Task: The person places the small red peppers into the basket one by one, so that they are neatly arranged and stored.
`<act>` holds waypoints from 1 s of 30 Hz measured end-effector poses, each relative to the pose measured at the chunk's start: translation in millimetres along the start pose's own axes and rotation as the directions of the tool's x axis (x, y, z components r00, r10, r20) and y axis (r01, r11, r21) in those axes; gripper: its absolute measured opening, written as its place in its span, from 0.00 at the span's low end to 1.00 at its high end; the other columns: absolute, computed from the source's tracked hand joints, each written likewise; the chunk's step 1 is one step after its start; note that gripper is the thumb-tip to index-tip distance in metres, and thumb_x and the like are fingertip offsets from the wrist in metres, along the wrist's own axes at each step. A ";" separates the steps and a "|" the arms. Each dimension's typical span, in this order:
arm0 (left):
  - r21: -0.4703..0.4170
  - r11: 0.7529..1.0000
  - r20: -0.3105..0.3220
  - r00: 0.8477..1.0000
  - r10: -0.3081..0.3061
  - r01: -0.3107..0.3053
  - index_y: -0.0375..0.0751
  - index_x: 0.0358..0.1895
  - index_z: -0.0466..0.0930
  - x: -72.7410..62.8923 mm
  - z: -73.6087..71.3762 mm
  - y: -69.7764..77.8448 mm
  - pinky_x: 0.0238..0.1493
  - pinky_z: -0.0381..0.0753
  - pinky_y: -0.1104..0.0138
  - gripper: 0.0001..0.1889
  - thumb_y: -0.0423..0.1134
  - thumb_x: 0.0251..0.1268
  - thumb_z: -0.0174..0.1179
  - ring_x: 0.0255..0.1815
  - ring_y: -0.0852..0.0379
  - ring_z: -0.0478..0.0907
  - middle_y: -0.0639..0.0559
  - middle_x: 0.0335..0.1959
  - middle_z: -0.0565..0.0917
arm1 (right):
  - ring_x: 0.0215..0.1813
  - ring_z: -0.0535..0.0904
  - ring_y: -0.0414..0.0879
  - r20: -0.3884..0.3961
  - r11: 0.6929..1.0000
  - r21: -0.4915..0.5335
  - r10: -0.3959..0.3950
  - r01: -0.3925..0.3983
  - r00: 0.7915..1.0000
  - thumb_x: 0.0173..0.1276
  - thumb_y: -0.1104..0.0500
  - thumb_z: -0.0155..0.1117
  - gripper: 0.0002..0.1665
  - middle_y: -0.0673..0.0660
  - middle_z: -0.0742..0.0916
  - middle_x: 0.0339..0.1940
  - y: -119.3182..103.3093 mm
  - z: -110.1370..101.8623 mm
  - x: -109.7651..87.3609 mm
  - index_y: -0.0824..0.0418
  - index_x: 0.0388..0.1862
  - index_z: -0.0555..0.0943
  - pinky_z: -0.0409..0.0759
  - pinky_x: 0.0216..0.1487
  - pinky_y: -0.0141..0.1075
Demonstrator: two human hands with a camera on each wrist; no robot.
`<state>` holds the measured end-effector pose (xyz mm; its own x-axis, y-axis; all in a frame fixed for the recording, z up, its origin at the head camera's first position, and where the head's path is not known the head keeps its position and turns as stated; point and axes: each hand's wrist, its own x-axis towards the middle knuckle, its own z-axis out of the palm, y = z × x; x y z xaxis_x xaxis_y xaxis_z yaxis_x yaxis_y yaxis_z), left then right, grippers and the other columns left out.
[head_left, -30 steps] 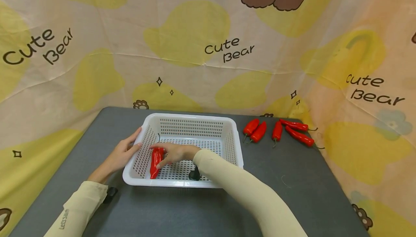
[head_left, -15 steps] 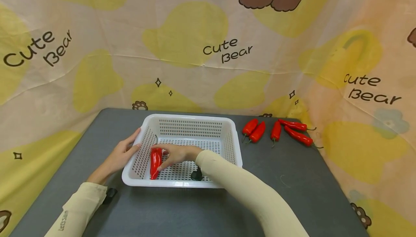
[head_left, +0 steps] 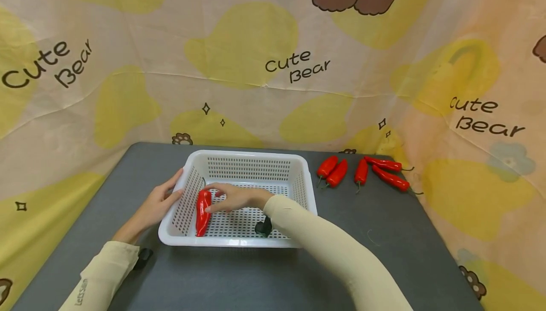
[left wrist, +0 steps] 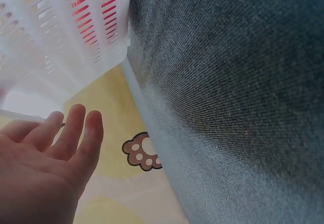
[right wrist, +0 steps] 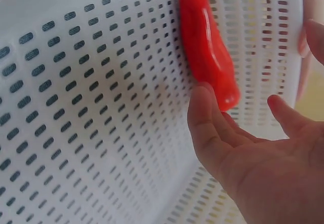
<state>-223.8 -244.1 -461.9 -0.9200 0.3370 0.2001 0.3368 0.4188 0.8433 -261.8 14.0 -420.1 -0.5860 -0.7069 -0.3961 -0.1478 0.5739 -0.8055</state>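
A red chili pepper (head_left: pixel 202 216) lies along the left wall inside a white slotted plastic basket (head_left: pixel 241 242). The right hand (head_left: pixel 232 197) is over the basket with its fingers extended and spread beside the pepper. In the right wrist view, one fingertip is right at the side of the chili pepper (right wrist: pixel 207 42); the frames do not clearly show whether it touches. At the basket's left rim the left hand (head_left: pixel 159 202) holds on, its thumb over the rim and the other fingers outside. Several fingers of that left hand (left wrist: pixel 45 168) extend loosely in the left wrist view.
Several more red chili peppers (head_left: pixel 337 173) lie on the grey table (head_left: pixel 350 216) to the right of the basket, toward the back. A printed cloth (head_left: pixel 239 45) hangs behind the table and along its sides. Black wrist cameras (head_left: pixel 142 258) sit beneath the sleeves.
The right hand has shifted slightly right and away from the chili pepper in the basket, and the pepper now shows more fully. The left hand stays at the rim.
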 end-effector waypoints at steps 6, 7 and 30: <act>0.005 1.000 0.006 1.000 0.001 -0.001 0.35 0.81 0.44 0.9 0.3 -3.3 0.28 0.89 0.65 0.34 0.33 0.79 0.48 0.37 0.47 0.90 0.17 0.67 0.67 | 0.77 0.65 0.55 -0.009 0.998 -0.036 -0.052 0.051 0.999 0.70 0.46 0.64 0.42 0.59 0.67 0.80 -3.0 -7.7 -16.7 0.48 0.80 0.61 0.82 0.63 0.45; 0.001 1.000 0.006 1.000 -0.003 0.003 0.35 0.82 0.44 1.1 0.4 -3.6 0.28 0.89 0.64 0.34 0.33 0.79 0.48 0.37 0.47 0.90 0.17 0.68 0.67 | 0.77 0.66 0.55 -0.016 0.997 -0.045 -0.057 0.056 0.998 0.70 0.46 0.64 0.42 0.58 0.67 0.79 -3.1 -9.4 -19.9 0.48 0.80 0.61 0.82 0.64 0.46; -0.022 1.000 -0.006 1.000 0.005 -0.005 0.34 0.81 0.45 0.5 2.2 -0.6 0.28 0.90 0.62 0.34 0.31 0.78 0.48 0.37 0.42 0.89 0.17 0.69 0.65 | 0.70 0.76 0.59 -0.115 0.988 -0.052 -0.151 0.146 0.982 0.75 0.52 0.60 0.33 0.59 0.72 0.76 11.6 -47.4 -88.0 0.51 0.77 0.66 0.82 0.65 0.53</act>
<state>-224.0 -242.3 -463.3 -0.9194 0.3342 0.2075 0.3374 0.3987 0.8528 -249.7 102.5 -373.7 -0.6443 -0.7335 -0.2165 -0.2731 0.4851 -0.8307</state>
